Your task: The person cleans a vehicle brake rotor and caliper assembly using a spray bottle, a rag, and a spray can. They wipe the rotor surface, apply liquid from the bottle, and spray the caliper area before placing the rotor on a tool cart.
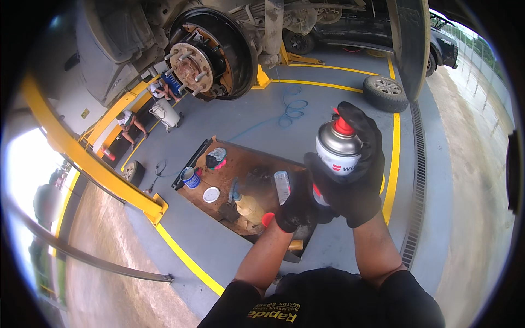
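Note:
My right hand (361, 169), in a black glove, grips a spray can (336, 143) with a silver dome and a red nozzle. Its index finger lies at the nozzle. My left hand (298, 203), gloved alike, is closed around the lower part of the can; some of its fingers are hidden. A red round piece (267, 220) shows beside my left wrist; whether it is held, I cannot tell. Above and to the left hangs a wheel hub (191, 68) with bare studs, the brake shoes and dark backing plate (238, 54) exposed behind it.
Below my hands a brown-topped tray (249, 158) carries a blue tin (190, 177), a white lid (211, 194), a yellowish spray bottle (250, 209) and rags (216, 157). A yellow lift arm (93, 153) stands left. A wheel (385, 93) lies at right; two people crouch far left.

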Available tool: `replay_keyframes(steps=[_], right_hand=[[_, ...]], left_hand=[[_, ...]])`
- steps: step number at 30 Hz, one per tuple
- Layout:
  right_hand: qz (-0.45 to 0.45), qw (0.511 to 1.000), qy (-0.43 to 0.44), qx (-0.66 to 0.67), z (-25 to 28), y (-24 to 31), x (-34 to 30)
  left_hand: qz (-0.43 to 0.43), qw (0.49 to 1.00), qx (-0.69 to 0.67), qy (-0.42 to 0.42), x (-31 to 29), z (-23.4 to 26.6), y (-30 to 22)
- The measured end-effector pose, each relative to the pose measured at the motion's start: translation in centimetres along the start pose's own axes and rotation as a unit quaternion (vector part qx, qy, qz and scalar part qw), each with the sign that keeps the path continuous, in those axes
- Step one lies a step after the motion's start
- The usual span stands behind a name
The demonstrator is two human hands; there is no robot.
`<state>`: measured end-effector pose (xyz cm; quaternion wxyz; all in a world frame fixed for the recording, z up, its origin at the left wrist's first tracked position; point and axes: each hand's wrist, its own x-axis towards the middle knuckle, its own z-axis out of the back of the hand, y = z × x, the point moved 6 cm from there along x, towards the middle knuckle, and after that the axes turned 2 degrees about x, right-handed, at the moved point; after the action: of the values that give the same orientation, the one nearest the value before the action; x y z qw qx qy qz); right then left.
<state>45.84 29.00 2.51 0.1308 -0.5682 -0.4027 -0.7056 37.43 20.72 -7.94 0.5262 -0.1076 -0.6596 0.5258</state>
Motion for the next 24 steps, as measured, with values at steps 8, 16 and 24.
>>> replay_keyframes(steps=[8, 16, 24], right_hand=[[0.066, 0.994, -0.029, 0.077, 1.4, -0.2, 4.6], [0.076, 0.993, 0.046, 0.074, -0.9, 1.3, 10.1], [0.440, 0.767, 0.215, -0.415, -10.5, 2.0, 26.6]], left_hand=[[0.086, 0.994, 0.005, -0.068, 3.1, -0.6, -0.8], [-0.091, 0.959, 0.252, -0.095, 7.0, 0.8, -5.2], [-0.047, 0.990, -0.052, -0.123, 9.2, 1.6, -5.8]])
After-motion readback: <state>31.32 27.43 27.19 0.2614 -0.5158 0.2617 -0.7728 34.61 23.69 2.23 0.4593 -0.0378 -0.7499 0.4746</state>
